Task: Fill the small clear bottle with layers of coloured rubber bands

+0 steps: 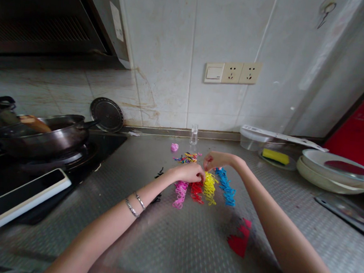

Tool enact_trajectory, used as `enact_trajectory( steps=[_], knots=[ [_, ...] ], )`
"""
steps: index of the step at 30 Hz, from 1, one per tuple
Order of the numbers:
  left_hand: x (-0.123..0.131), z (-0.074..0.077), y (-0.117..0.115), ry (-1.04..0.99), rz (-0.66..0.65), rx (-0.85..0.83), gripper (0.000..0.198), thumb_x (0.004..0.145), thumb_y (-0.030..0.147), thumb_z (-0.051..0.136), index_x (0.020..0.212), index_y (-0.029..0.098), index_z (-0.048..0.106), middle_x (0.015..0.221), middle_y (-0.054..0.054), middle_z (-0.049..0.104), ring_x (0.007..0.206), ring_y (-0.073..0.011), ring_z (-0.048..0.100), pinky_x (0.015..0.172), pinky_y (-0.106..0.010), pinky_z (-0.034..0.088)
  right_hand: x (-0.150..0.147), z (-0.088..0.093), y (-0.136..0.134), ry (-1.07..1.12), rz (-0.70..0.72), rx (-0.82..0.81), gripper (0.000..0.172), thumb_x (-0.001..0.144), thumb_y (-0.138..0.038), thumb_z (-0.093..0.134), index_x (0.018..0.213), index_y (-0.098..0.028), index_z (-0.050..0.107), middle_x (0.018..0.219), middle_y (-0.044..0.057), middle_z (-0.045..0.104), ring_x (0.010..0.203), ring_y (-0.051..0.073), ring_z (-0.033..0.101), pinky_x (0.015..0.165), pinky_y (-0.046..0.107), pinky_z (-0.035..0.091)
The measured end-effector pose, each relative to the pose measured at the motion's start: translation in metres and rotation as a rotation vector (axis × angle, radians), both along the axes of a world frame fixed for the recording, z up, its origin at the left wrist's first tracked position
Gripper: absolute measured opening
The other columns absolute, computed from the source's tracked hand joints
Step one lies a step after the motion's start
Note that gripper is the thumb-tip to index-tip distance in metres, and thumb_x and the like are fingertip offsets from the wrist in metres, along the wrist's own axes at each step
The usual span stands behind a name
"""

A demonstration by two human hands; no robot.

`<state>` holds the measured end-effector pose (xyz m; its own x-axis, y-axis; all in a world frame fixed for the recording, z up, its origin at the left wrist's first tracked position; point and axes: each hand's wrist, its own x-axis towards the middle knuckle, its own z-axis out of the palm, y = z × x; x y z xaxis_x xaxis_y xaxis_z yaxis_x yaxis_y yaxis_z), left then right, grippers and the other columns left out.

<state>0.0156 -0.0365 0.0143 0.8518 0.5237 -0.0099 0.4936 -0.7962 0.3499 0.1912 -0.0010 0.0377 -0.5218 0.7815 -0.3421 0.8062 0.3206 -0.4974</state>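
Rows of small elastic bands lie sorted by colour on the steel counter: pink (180, 193), red (196, 191), yellow (209, 188) and blue (226, 187). A mixed heap of bands (187, 157) lies just behind them. My left hand (189, 173) is closed in a pinch at the top of the red and yellow rows, on something too small to make out. My right hand (214, 160) is also pinched shut, beside the mixed heap. Black bands (159, 173) lie left of my left wrist.
A wok (42, 135) sits on the stove at left, with a lid (106, 114) leaning on the wall. A small glass (194, 134) and a pink band ball (174, 147) stand behind the heap. Stacked plates (332, 171), a sponge (275, 156) and a container (252, 139) are at right.
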Motion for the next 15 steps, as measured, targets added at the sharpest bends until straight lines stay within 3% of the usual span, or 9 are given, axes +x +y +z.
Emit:
enact_trajectory(
  steps=[10,15],
  knots=[
    [-0.008,0.006,0.008,-0.113,0.013,-0.070,0.028,0.067,0.007,0.045,0.079,0.014,0.070,0.074,-0.002,0.068,0.062,-0.0087,0.056,0.059,-0.016,0.038,0.003,-0.005,0.005,0.024,-0.036,0.033,0.019,0.059,-0.025,0.059,0.074,-0.015,0.066,0.057,0.000,0.057,0.049,0.008,0.047,0.044,0.018,0.037],
    [-0.034,0.009,0.032,-0.310,0.236,-0.085,0.028,0.068,0.008,0.045,0.081,0.012,0.069,0.072,-0.003,0.067,0.061,-0.0097,0.055,0.060,-0.019,0.040,0.005,-0.009,0.012,0.103,-0.149,0.252,0.022,0.063,-0.020,0.054,0.079,-0.014,0.068,0.065,0.003,0.063,0.054,0.010,0.053,0.046,0.017,0.037]
  ],
)
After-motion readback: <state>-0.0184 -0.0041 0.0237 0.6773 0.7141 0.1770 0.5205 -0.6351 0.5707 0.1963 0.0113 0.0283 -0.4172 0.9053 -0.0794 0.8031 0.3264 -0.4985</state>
